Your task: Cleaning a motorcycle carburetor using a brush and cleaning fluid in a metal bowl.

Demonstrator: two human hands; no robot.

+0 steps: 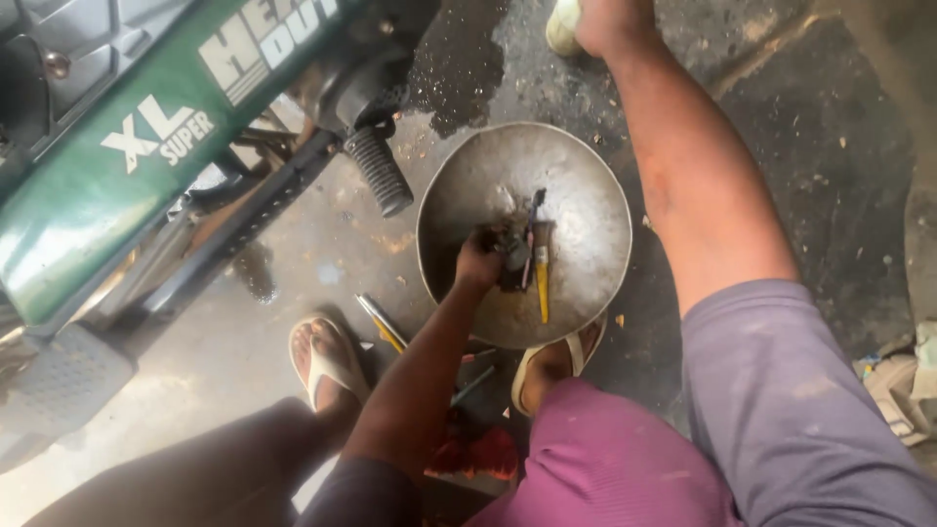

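Observation:
My left hand reaches into a wide, dented metal bowl on the concrete floor and is closed on a small dark greasy part near the bowl's middle. Beside that part lie a yellow-handled screwdriver and a thin pinkish tool. My right arm stretches forward along the bowl's right side. My right hand is at the top edge, mostly cut off, next to a pale object. Whether it grips that object is unclear.
A green motorbike fills the upper left, its ribbed rubber footpeg close to the bowl's left rim. Two sandalled feet flank the bowl's near side. Another screwdriver and a red rag lie on the floor.

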